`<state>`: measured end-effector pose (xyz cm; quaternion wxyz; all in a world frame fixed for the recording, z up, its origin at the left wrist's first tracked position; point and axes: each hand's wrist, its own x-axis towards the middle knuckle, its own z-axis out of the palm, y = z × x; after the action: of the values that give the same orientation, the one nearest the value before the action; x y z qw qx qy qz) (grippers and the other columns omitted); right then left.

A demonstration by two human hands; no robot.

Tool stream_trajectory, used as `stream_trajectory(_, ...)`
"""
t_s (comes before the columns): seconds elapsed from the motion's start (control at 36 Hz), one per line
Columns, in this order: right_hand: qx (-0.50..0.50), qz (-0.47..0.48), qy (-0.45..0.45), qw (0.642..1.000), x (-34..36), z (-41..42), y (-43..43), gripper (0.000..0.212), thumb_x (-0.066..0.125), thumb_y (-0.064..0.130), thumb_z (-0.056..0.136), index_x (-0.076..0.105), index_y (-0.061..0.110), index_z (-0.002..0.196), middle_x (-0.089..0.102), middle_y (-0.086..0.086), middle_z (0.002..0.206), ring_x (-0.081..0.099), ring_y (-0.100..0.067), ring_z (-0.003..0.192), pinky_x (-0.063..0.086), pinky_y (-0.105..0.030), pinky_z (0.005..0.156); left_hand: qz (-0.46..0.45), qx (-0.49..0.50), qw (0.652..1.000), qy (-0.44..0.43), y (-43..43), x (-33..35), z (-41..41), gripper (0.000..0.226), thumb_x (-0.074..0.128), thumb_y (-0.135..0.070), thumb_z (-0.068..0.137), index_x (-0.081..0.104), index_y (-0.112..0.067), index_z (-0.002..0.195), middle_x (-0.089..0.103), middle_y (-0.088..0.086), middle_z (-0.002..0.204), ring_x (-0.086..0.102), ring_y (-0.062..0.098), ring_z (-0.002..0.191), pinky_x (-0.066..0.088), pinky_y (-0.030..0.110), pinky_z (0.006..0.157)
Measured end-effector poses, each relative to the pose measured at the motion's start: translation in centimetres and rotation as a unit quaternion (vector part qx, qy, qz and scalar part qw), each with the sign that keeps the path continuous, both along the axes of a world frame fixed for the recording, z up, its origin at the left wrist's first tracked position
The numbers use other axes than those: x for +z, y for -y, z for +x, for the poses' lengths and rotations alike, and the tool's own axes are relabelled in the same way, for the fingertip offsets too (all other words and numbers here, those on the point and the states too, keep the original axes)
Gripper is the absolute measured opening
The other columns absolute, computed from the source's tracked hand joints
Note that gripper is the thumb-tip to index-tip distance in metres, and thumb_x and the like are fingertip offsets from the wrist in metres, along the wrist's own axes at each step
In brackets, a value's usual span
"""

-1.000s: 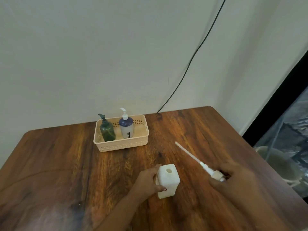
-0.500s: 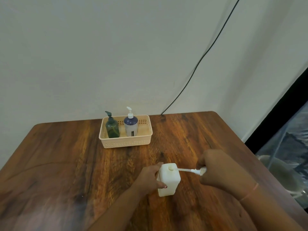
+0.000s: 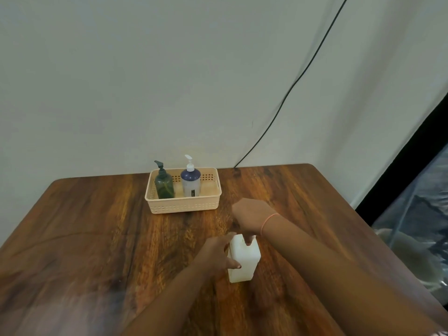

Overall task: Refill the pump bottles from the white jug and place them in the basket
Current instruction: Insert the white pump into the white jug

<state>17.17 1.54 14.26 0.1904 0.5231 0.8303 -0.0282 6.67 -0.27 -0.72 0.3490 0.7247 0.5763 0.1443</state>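
Observation:
A white square bottle (image 3: 244,260) stands upright on the wooden table (image 3: 97,238), near the middle front. My left hand (image 3: 215,254) grips its left side. My right hand (image 3: 251,218) is closed over the bottle's top, around the white pump head, which is hidden under the fingers. At the back of the table a beige basket (image 3: 184,206) holds a dark green pump bottle (image 3: 164,184) and a purple-and-white pump bottle (image 3: 191,181), both upright. The white jug is not in view.
A black cable (image 3: 291,90) runs down the wall to the table's back edge. Past the table's right edge are a dark strip and a clear plastic sheet (image 3: 417,214). The wall stands close behind the basket.
My right hand brought the pump from the right of the table, slid its tube into the bottle's opening and now sits on the bottle's top. My left hand kept holding the bottle.

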Motion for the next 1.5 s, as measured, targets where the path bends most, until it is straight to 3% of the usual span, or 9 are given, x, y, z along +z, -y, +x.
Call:
stream_trajectory(0.31,0.042,0.006,-0.013,0.999,-3.2,0.3,0.6,0.033,0.080,0.012,0.068,0.067,0.003,0.096,0.066,-0.014,0.093,0.065,-0.029,0.084,0.055,-0.035,0.071,0.021,-0.015,1.000,0.001,-0.3,-0.3,-0.2,0.080,0.082,-0.038,0.064,0.045,-0.025,0.134,0.061,-0.002,0.127,0.059,0.018,0.112,0.053,0.029,0.088)
stream_trajectory(0.44,-0.085,-0.081,-0.105,0.987,-2.7,1.1,0.0,0.038,0.066,0.037,0.081,0.067,0.003,0.099,0.067,-0.012,0.083,0.067,-0.025,0.071,0.054,-0.030,0.063,-0.004,0.012,1.000,0.023,-0.5,-0.5,-0.2,0.077,0.085,-0.029,0.061,0.050,-0.026,0.130,0.061,-0.005,0.125,0.057,0.016,0.115,0.047,0.021,0.080)
stream_trajectory(0.53,-0.133,-0.149,-0.188,0.962,-1.2,3.2,-0.4,0.065,0.063,0.059,0.074,0.062,0.006,0.110,0.067,-0.012,0.111,0.065,-0.026,0.097,0.052,-0.039,0.085,-0.011,0.015,1.000,0.023,-0.6,-0.5,-0.1,0.084,0.085,-0.028,0.063,0.044,-0.025,0.135,0.057,-0.004,0.131,0.054,0.018,0.121,0.049,0.027,0.091)
stream_trajectory(0.72,-0.184,-0.152,-0.506,0.829,-4.9,8.3,2.6,0.078,0.073,-0.007,0.068,0.044,0.022,0.135,0.056,0.005,0.133,0.051,-0.008,0.122,0.046,-0.027,0.099,-0.019,0.019,1.000,0.013,-0.5,-0.5,0.1,0.085,0.083,-0.029,0.066,0.040,-0.025,0.139,0.052,-0.001,0.137,0.052,0.022,0.123,0.050,0.037,0.099)
stream_trajectory(0.89,-0.208,-0.110,-0.665,0.709,-10.4,6.7,2.8,0.053,0.064,-0.017,0.072,0.058,0.010,0.117,0.067,-0.006,0.112,0.063,-0.022,0.109,0.052,-0.022,0.086,-0.019,0.022,0.999,0.027,-0.5,-0.5,-0.1,0.085,0.084,-0.027,0.064,0.043,-0.023,0.138,0.057,0.000,0.132,0.056,0.021,0.117,0.052,0.031,0.089)
stream_trajectory(1.0,-0.232,-0.012,-0.612,0.756,-10.9,6.4,2.7,0.075,0.087,0.012,0.054,0.053,0.032,0.118,0.061,0.017,0.102,0.060,-0.007,0.093,0.049,-0.010,0.069,-0.018,0.027,0.999,0.030,-0.2,-0.4,-0.1,0.083,0.083,-0.026,0.065,0.043,-0.023,0.137,0.056,-0.001,0.133,0.056,0.021,0.117,0.052,0.033,0.091)
stream_trajectory(1.14,-0.216,-0.091,-0.667,0.707,-12.1,7.1,3.0,0.082,0.066,-0.014,0.073,0.035,0.024,0.137,0.060,0.000,0.123,0.057,-0.011,0.116,0.049,-0.024,0.094,-0.023,0.028,0.999,0.034,-0.1,-0.1,0.1,0.085,0.084,-0.025,0.064,0.042,-0.023,0.138,0.055,-0.001,0.134,0.054,0.022,0.120,0.051,0.037,0.096)
stream_trajectory(1.36,-0.214,-0.070,-0.646,0.730,-11.4,6.9,2.5,0.103,0.075,-0.009,0.065,0.020,0.033,0.141,0.063,0.007,0.115,0.059,-0.009,0.109,0.049,-0.027,0.094,-0.012,0.023,0.999,0.032,0.1,0.4,0.0,0.081,0.084,-0.027,0.063,0.047,-0.025,0.134,0.059,-0.002,0.130,0.058,0.020,0.114,0.052,0.032,0.089)
stream_trajectory(1.5,-0.245,-0.025,-0.659,0.711,-11.3,6.1,2.9,0.086,0.082,-0.009,0.056,0.048,0.021,0.129,0.066,-0.003,0.111,0.062,-0.022,0.107,0.052,-0.040,0.092,-0.011,0.023,0.999,0.024,0.0,0.5,0.1,0.082,0.084,-0.028,0.063,0.045,-0.025,0.136,0.058,-0.002,0.131,0.058,0.021,0.115,0.052,0.030,0.087)
